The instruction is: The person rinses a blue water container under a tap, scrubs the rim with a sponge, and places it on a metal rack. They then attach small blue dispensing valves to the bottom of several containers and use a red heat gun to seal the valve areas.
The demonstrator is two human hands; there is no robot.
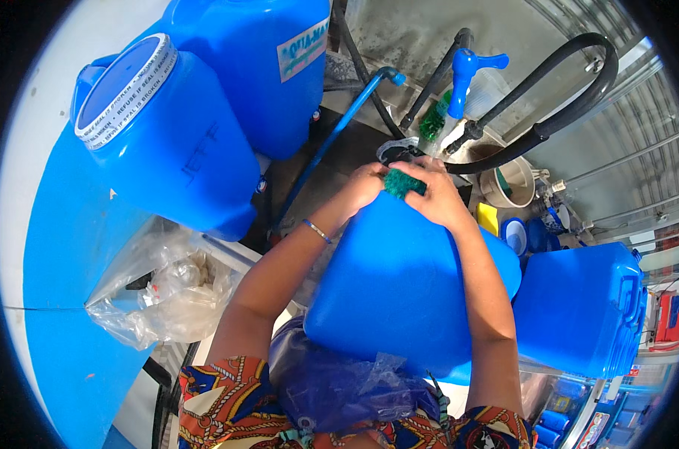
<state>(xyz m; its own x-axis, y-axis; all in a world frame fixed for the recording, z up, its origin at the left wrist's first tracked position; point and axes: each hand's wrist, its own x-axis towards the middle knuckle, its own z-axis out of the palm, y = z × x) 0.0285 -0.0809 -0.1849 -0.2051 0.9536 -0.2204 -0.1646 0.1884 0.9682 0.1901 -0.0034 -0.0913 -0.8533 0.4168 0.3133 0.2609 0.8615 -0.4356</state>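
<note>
A large blue plastic water container (395, 286) lies tilted in front of me, its smooth side facing up. At its far end my right hand (436, 188) presses a green scouring pad (404, 183) against the plastic. Beside the pad's left edge, my left hand (366, 186) curls over the container's far corner; its fingertips are partly hidden. Just beyond both hands is a round rim with a printed band (392, 147). A tap with a blue lever handle (464, 78) rises past my right hand, with a green bristle brush (433, 120) next to it.
Two blue water containers (176, 146) (261, 67) stand at left, the nearer one sealed. Another container (575, 308) is at right. A black hose (586, 45) loops over the sink area near a blue pipe (333, 134). A beige dipper (510, 182) and clear plastic bag (176, 297) lie nearby.
</note>
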